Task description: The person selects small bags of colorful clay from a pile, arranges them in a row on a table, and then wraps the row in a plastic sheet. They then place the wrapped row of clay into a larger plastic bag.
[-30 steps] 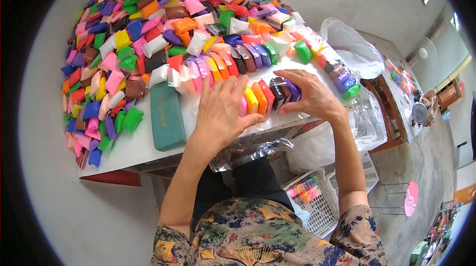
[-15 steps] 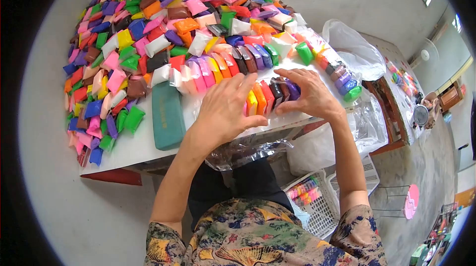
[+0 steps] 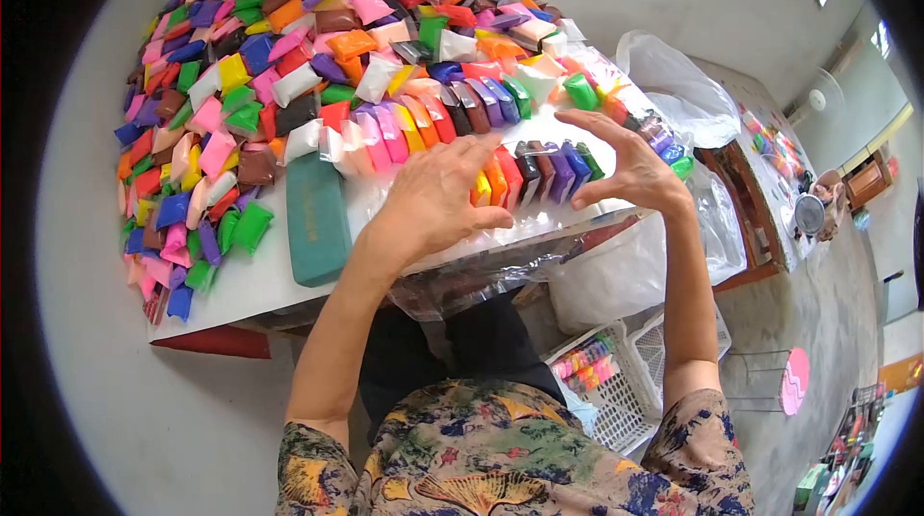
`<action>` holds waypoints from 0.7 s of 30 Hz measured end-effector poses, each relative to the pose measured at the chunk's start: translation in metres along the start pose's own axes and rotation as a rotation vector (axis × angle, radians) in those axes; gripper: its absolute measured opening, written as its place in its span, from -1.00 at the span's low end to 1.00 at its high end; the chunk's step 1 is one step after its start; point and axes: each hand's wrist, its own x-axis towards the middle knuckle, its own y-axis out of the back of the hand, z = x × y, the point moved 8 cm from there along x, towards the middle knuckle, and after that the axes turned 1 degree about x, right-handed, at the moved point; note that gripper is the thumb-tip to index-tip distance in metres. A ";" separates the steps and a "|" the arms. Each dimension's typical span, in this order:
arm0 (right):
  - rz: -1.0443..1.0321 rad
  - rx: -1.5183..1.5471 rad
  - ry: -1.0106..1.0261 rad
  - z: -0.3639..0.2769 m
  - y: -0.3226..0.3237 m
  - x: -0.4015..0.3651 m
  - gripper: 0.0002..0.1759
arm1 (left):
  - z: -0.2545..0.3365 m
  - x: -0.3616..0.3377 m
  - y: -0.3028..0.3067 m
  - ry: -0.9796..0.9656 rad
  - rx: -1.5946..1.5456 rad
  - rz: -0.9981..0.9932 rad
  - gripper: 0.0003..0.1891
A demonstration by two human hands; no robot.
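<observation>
A short row of soft, clear-wrapped packets point(image 3: 526, 172) stands on edge on the white table, running from yellow through orange, red, black, brown, purple and blue to green. Over its left end lies my left hand point(image 3: 435, 191), fingers stretched along the far side and thumb apart at the near side; the packets beneath it are hidden. My right hand point(image 3: 633, 167) is open, thumb and fingers spread, just off the green right end. Behind both hands stands a longer row of similar packets point(image 3: 452, 112), from pale pink to green.
A big heap of loose coloured packets point(image 3: 289, 54) covers the table's far left. Nearby lies a green box point(image 3: 319, 219). Another packet row point(image 3: 640, 121) and clear plastic bags point(image 3: 674, 92) are at right. Below the table edge stands a white basket point(image 3: 616, 391) holding packets.
My right hand has moved right, away from the short row, and opened wider. The row's blue and green end packets now show. My left hand stays over the left end.
</observation>
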 end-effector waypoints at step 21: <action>-0.018 -0.048 0.012 0.007 -0.022 0.005 0.10 | -0.008 -0.006 -0.003 0.044 0.088 0.024 -0.24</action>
